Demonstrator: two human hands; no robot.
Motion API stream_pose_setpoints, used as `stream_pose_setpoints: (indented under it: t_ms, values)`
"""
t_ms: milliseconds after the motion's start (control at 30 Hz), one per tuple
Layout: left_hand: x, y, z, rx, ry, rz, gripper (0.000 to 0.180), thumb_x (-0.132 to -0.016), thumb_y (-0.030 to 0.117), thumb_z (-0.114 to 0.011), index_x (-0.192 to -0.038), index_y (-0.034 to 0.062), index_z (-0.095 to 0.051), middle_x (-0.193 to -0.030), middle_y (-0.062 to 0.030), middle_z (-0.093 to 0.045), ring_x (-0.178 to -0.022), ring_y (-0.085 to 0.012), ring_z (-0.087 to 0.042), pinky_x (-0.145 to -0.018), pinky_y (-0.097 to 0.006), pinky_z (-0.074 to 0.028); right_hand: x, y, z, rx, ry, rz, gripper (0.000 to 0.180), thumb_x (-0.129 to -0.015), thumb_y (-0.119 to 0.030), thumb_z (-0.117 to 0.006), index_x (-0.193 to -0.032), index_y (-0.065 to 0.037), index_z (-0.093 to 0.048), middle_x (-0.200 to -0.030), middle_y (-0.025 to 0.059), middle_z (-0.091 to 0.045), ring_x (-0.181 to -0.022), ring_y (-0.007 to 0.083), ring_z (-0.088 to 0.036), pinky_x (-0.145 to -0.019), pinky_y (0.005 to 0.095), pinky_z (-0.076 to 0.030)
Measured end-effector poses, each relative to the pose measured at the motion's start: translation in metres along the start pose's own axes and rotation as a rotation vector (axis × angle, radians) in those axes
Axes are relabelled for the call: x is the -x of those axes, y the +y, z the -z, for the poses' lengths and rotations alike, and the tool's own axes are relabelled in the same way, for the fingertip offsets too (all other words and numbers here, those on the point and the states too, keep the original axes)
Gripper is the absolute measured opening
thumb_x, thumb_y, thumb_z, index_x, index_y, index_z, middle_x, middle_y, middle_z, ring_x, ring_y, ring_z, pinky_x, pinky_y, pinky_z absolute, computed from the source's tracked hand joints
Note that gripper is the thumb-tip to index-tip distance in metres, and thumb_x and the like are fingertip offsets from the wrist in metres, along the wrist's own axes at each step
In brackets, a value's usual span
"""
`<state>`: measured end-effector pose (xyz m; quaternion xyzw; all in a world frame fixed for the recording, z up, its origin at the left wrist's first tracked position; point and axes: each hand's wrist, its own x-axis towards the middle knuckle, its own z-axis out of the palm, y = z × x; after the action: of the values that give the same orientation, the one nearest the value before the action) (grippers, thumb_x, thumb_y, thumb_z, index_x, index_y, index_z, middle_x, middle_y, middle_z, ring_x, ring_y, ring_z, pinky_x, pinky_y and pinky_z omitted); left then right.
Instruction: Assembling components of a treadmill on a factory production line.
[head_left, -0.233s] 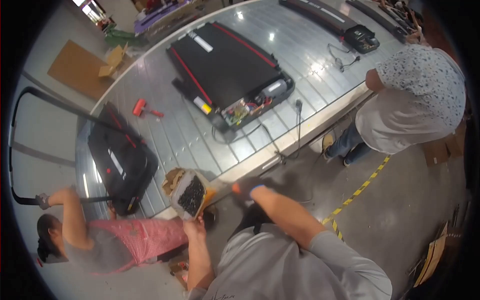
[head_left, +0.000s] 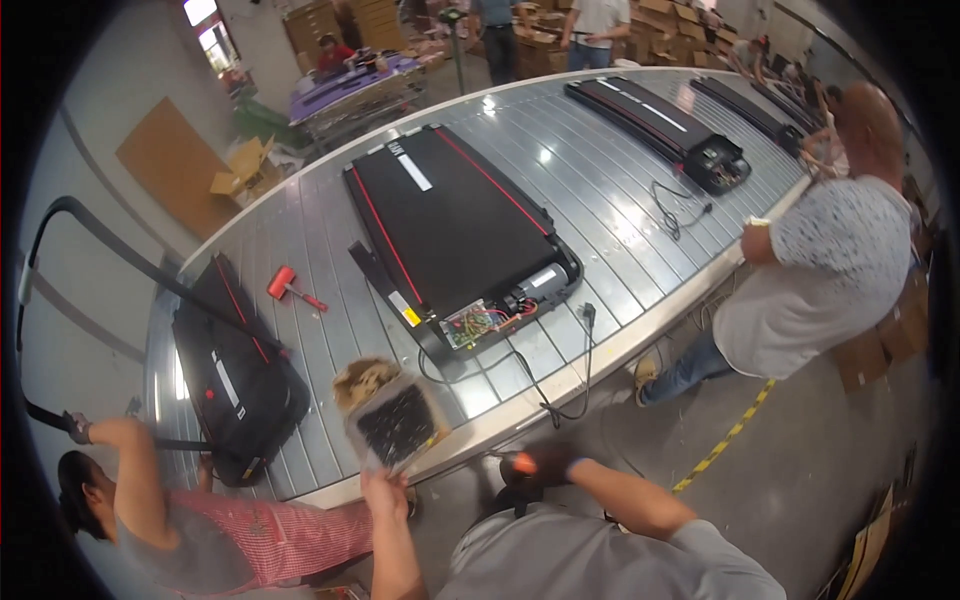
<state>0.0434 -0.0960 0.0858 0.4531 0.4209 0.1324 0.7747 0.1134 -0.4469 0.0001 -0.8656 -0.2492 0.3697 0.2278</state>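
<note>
My left hand (head_left: 384, 492) grips the near edge of a clear plastic tub (head_left: 352, 432) with many small dark pieces, seemingly screws, inside. Torn brown cardboard (head_left: 362, 382) sits beside the tub at the table's edge. In front of my waist is my right hand (head_left: 540, 470), in a dark glove with an orange patch; blur hides its fingers. Beyond lies a black treadmill base (head_left: 450, 220) with red side strips. Its near end is uncovered, showing a green circuit board (head_left: 472, 324), wires and a grey cylindrical motor (head_left: 546, 284). A power cord (head_left: 528, 375) trails from it.
A red mallet (head_left: 283, 282) lies on the slatted metal table (head_left: 320, 345). At left, a co-worker in a pink checked apron (head_left: 270, 535) holds the black frame of another treadmill (head_left: 235, 380). Another person (head_left: 815, 290) stands at right, near more treadmill bases (head_left: 660, 130).
The view has tilted up, so the table sits lower in the picture and more of the background shows. My left hand still holds the tub. My right hand remains before my waist.
</note>
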Motion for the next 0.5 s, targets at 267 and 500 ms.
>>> stream_pose_setpoints:
  t_ms: [267,500]
  values:
    - [-0.125,-0.031,-0.305,-0.012,-0.352,0.130,0.039,-0.087,-0.003,-0.052,-0.126,-0.0040,-0.049,-0.118,-0.0225,-0.063,-0.093,-0.0395,-0.072,-0.077,-0.046,-0.063,0.115,0.178,0.095,-0.376,0.434,-0.602,0.064,-0.074,-0.037,-0.087,-0.122,-0.005,-0.061,-0.104,0.0182,-0.073,-0.097,0.0359,-0.072,-0.088,0.0463,-0.057]
    - [-0.251,-0.102,-0.470,-0.034,-0.134,0.120,0.039,-0.092,-0.003,-0.049,-0.131,-0.0007,-0.048,-0.106,-0.0217,-0.068,-0.074,-0.0313,-0.074,-0.053,-0.035,-0.064,0.102,0.280,0.169,-0.563,0.487,-0.714,0.050,-0.075,-0.027,-0.086,-0.110,-0.004,-0.060,-0.083,0.0121,-0.070,-0.066,0.0222,-0.069,-0.063,0.0395,-0.058]
